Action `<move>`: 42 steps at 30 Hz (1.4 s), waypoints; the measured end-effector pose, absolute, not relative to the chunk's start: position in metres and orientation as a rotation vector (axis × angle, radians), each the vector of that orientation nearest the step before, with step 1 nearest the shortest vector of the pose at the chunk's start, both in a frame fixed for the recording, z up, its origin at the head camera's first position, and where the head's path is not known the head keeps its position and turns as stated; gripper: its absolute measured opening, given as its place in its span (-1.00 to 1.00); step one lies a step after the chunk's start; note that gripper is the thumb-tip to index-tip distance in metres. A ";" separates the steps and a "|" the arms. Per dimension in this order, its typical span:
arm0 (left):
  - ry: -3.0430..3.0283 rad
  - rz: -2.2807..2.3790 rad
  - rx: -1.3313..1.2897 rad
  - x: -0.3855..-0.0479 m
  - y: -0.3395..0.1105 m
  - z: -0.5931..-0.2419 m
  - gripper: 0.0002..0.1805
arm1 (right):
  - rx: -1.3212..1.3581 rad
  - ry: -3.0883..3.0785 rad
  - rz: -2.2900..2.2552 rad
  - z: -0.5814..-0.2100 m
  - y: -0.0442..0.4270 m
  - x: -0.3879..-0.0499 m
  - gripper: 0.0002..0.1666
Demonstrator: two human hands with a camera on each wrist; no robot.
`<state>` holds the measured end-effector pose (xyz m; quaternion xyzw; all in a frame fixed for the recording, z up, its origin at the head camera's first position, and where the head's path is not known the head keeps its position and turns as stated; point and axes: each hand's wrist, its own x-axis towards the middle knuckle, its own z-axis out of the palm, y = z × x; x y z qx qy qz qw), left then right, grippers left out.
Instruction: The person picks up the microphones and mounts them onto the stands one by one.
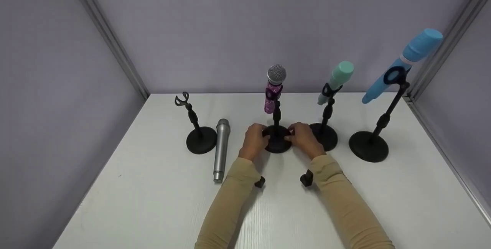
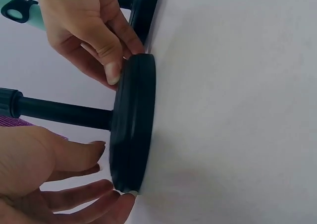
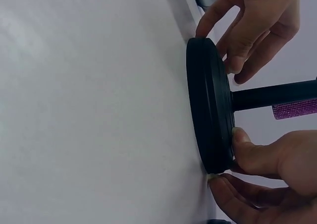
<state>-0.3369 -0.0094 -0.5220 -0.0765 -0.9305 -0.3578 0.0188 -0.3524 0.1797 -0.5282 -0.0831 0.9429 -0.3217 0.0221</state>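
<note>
A black round-based microphone stand stands upright near the middle of the white table. In its clip sits a glittery pink microphone with a silver mesh head, tilted upward. At the base's left rim, my left hand holds on with fingertips at the lower edge and the thumb near the top face. My right hand pinches the opposite rim, thumb on top and fingers at the underside edge, as the right wrist view shows on the stand's base. Whether the base is slightly raised, I cannot tell.
Left of the hands lies a silver microphone, beside a black stand with a bare clip. To the right, one stand carries a mint-green microphone and a taller stand a blue microphone. Grey panels enclose the table.
</note>
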 end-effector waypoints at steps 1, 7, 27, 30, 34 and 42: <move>-2.885 -1.111 -0.249 -0.336 -0.010 -0.519 -0.70 | -0.250 2.924 -0.986 -0.528 0.179 -0.352 -0.55; -2.893 -1.194 -0.415 -0.325 -0.026 -0.495 -0.55 | -0.193 2.942 -0.943 -0.518 0.176 -0.346 -0.52; -2.924 -1.178 -0.351 -0.272 -0.154 -0.440 -0.50 | -0.501 2.733 -0.783 -0.462 0.137 -0.307 -0.73; -2.925 -1.189 -0.309 -0.271 -0.175 -0.439 -0.51 | -0.532 2.725 -0.784 -0.459 0.128 -0.308 -0.72; -2.949 -1.186 -0.195 -0.269 -0.202 -0.438 -0.47 | -0.589 2.727 -0.787 -0.456 0.117 -0.309 -0.71; -2.931 -1.198 0.024 -0.272 -0.243 -0.444 -0.41 | -0.596 2.740 -0.889 -0.453 0.091 -0.311 -0.68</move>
